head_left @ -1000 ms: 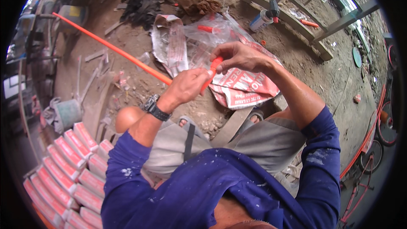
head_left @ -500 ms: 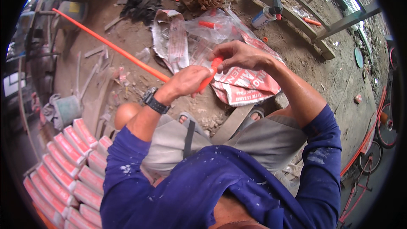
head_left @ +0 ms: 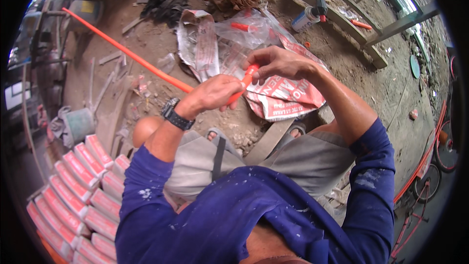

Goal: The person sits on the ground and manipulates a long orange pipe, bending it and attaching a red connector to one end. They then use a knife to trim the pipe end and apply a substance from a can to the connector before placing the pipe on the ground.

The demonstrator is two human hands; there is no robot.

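A long orange plastic pipe [head_left: 127,51] runs from the upper left down behind my left hand [head_left: 217,93], which is closed around orange tubing. On the other side of that hand, an orange length [head_left: 248,79] angles up toward the right; whether it is a bend of the same pipe or a separate piece is hidden. My right hand [head_left: 281,63] pinches its upper end between thumb and fingers. Beyond my hands, a red-and-white printed sack [head_left: 281,100] lies on the ground, with a clear plastic bag [head_left: 264,34] and a short orange piece [head_left: 240,27] on it.
A gas torch canister [head_left: 305,19] stands by a wooden frame [head_left: 337,22] at the upper right. Red-and-white wrapped blocks [head_left: 66,198] are stacked at lower left, near a grey bucket [head_left: 79,126]. Black cloth [head_left: 166,2] lies at the back. Bicycles [head_left: 425,183] stand far right.
My right fingers have shifted slightly at the orange piece's upper end, showing a little more of it. My left hand keeps nearly the same place and grip.
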